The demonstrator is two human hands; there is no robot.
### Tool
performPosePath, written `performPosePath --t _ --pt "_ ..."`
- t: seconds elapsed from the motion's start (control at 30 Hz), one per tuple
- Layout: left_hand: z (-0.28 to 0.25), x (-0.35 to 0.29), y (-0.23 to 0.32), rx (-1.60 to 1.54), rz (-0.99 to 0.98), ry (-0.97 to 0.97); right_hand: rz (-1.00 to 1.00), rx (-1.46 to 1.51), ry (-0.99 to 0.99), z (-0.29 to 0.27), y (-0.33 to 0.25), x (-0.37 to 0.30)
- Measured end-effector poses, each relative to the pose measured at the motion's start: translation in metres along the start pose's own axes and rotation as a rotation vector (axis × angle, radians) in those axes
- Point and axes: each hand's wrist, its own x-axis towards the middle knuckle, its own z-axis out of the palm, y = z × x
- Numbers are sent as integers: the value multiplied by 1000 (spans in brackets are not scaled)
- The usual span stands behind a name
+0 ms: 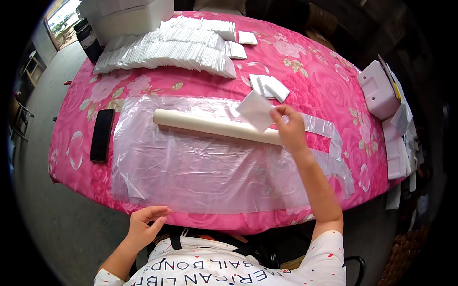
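Observation:
A flat white square packet (255, 110) is pinched at its right corner by my right hand (292, 125), held over a long cream roll (214, 126). Blur softens the packet's outline. The roll lies across a clear plastic bag (200, 176) spread flat, with its handle loops toward the right. Just beyond the packet, a few more white square packets (275, 88) lie overlapping on the table. My left hand (147, 224) is at the near table edge, by the bag's lower border, its fingers stretched and the thumb apart, with nothing in it.
Long rows of white packets (167, 47) stand at the back left before a white tub (129, 21). A dark jar (88, 40) is beside them. A black phone (102, 136) lies left of the bag. White foam boxes (379, 90) line the right edge of the pink flowered tablecloth (324, 86).

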Motion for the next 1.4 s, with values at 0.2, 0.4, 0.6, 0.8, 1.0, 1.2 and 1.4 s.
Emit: performPosePath --t 0.2,0.4,0.6,0.8,1.0,1.2,1.4 --pt "-15 26 14 130 187 97 172 -460 238 -48 119 106" --pt "-67 58 44 708 475 417 -133 -486 15 -14 64 59" --pt "-50 81 34 949 698 79 -359 -480 -383 4 0 -26" --pt "-13 116 32 1121 606 -134 -259 -549 -451 -4 -25 -91" --pt "-12 110 3 1274 428 -115 -70 -586 -412 -32 -24 -153" --pt "-29 101 2 1325 438 -113 282 -756 -115 -156 30 -169" --pt "-61 85 0 1369 354 -65 651 -214 352 -227 67 -203"
